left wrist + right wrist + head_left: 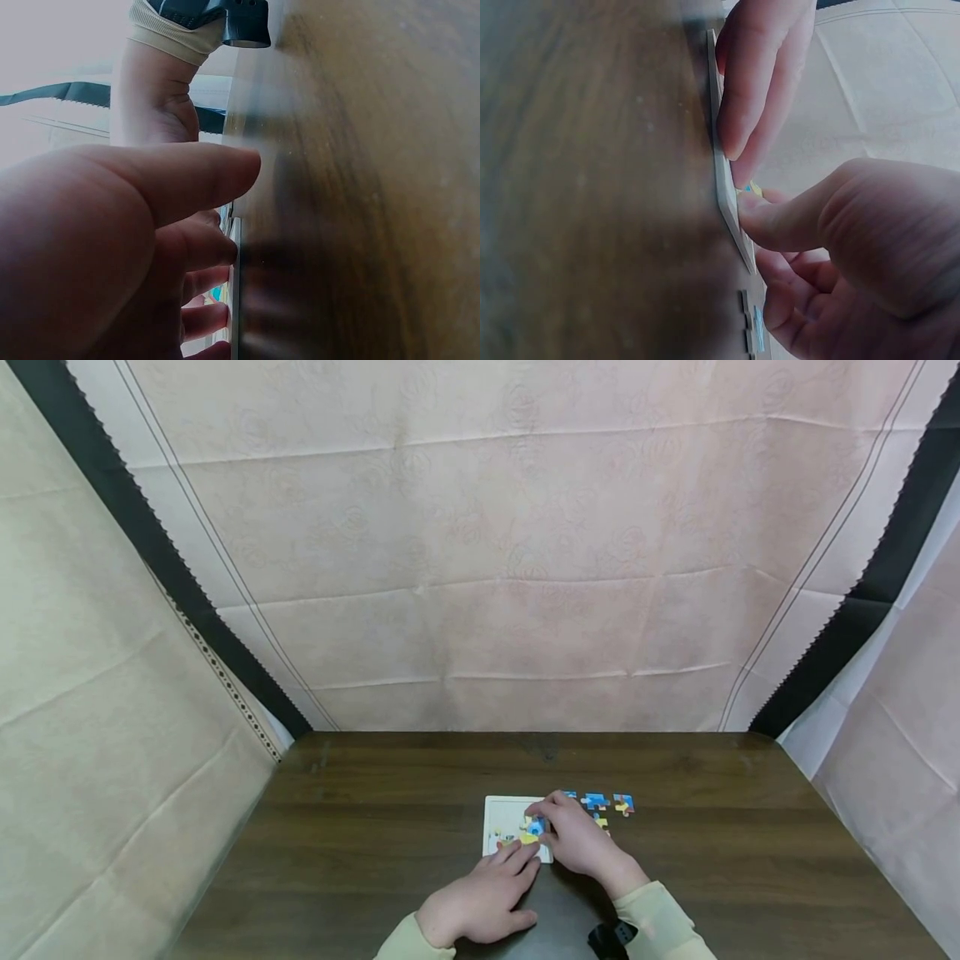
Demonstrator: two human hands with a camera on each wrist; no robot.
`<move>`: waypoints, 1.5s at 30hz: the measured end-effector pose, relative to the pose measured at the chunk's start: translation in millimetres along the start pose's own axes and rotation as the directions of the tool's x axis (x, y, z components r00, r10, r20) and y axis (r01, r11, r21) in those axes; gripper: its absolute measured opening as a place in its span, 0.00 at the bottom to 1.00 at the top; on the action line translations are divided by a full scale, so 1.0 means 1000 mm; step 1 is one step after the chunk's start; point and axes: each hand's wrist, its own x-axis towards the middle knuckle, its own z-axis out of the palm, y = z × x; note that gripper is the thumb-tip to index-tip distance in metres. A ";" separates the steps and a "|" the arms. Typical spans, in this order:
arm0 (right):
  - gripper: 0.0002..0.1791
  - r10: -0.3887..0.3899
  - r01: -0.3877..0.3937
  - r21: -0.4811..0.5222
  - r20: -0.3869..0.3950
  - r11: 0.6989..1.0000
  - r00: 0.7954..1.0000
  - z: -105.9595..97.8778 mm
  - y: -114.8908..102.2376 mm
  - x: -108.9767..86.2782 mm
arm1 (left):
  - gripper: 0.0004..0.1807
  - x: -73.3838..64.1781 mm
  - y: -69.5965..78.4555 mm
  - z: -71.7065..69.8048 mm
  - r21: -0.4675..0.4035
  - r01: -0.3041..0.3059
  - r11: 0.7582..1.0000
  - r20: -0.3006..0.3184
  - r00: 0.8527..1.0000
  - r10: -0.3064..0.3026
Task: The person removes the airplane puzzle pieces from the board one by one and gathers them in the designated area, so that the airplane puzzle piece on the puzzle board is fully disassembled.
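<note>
A white puzzle tray lies on the table, with several coloured jigsaw pieces in its lower part. My left hand rests on the tray's near edge, its fingers stretched over the lower pieces and its thumb apart. At the tray's right side, my right hand pinches a blue and yellow jigsaw piece between thumb and fingers, low over the tray. In the right wrist view, the thumb is by the tray's rim, close to the left fingertips. The hands hide much of the piece and the tray's right edge.
Several loose jigsaw pieces lie right of the tray, among them a blue one and a blue, red and yellow one. The brown wooden table is surrounded by pale cloth hangings.
</note>
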 end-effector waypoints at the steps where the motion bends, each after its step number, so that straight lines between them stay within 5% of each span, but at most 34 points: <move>1: 0.19 -0.004 0.004 0.000 -0.002 1.000 1.000 0.000 0.000 0.000 | 0.39 0.000 0.000 0.000 0.002 0.000 1.000 -0.001 1.000 0.000; 11: 0.17 -0.052 0.053 -0.034 0.013 0.998 0.999 -0.004 0.005 0.002 | 0.39 0.000 0.000 0.000 0.016 0.000 1.000 -0.004 1.000 0.000; 28: 0.13 -0.046 0.045 0.061 0.012 0.997 0.999 -0.009 0.007 0.004 | 0.39 0.001 0.000 0.000 0.009 0.019 1.000 0.016 1.000 -0.020; 37: 0.09 0.027 -0.025 0.093 -0.021 0.995 0.999 -0.014 0.009 0.002 | 0.39 -0.003 0.001 0.001 0.046 0.018 0.999 -0.026 1.000 -0.017; 45: 0.06 0.144 -0.122 0.179 -0.116 0.976 0.983 -0.041 0.035 -0.010 | 0.39 -0.004 0.004 0.000 0.049 0.007 0.999 -0.045 0.999 -0.004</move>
